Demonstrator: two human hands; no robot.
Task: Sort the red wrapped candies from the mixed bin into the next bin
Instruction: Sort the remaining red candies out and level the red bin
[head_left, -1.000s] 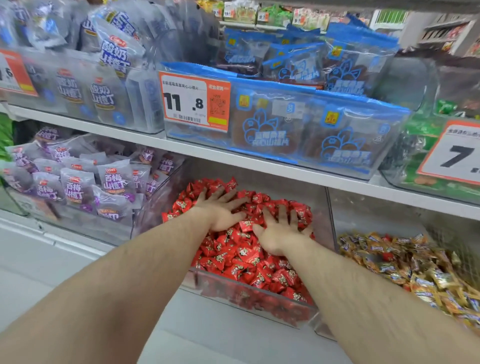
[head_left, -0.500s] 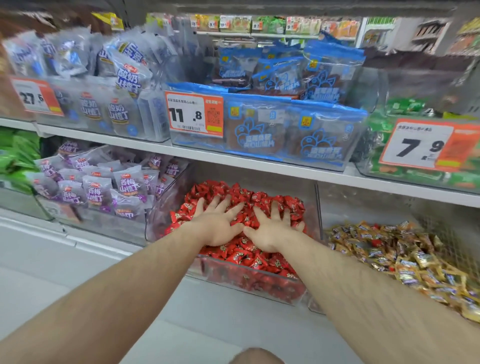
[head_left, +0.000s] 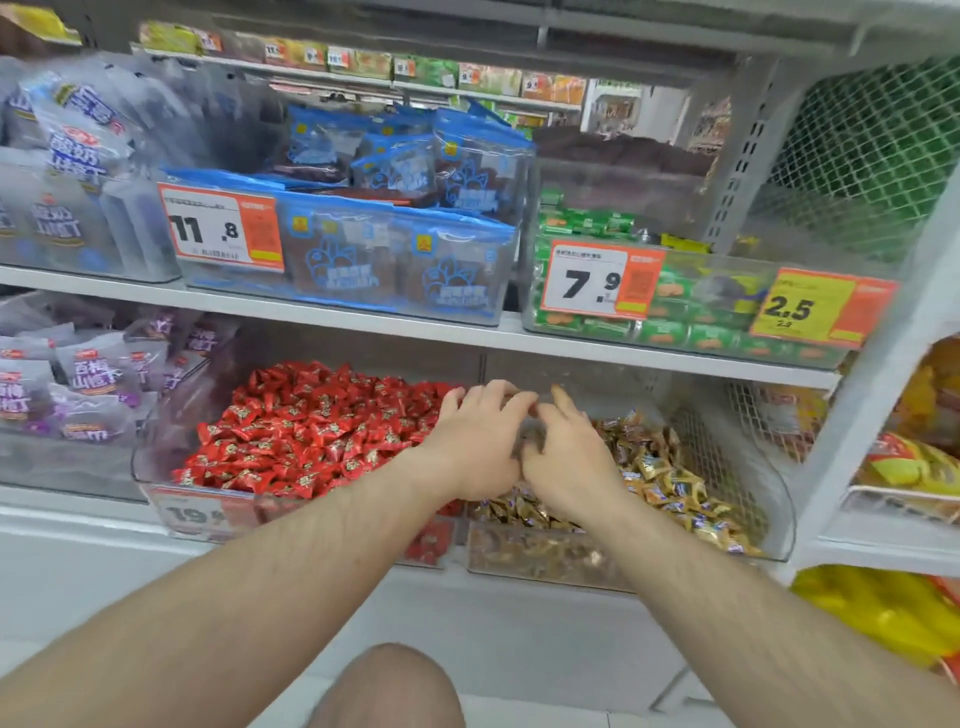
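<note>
1. The red wrapped candies (head_left: 311, 431) are lying heaped in the clear bin of reds (head_left: 156, 467) on the lower shelf. The mixed bin (head_left: 779, 499) is sitting just beside it on the right, holding mostly gold wrapped candies (head_left: 670, 483). No stray red piece is showing among the gold from here; the hands are covering the part nearest the divide.

2. Judging by their look, these candies are going to be light, small and crinkly, with slick film wrappers that slide over each other. A fingertip pinch on a twisted wrapper end or across the body should be working best.

3. Both forearms are reaching forward and down from the bottom of the frame, meeting over the boundary between the 2 bins.

4. The left hand (head_left: 478, 441) is hovering palm down over the right edge of the reds, fingers loosely curled; I cannot tell whether it is holding anything.

5. The right hand (head_left: 566, 452) is touching the left at the thumb side, fingers bent down into the mixed bin; its grasp is hidden, so I cannot tell.
</note>
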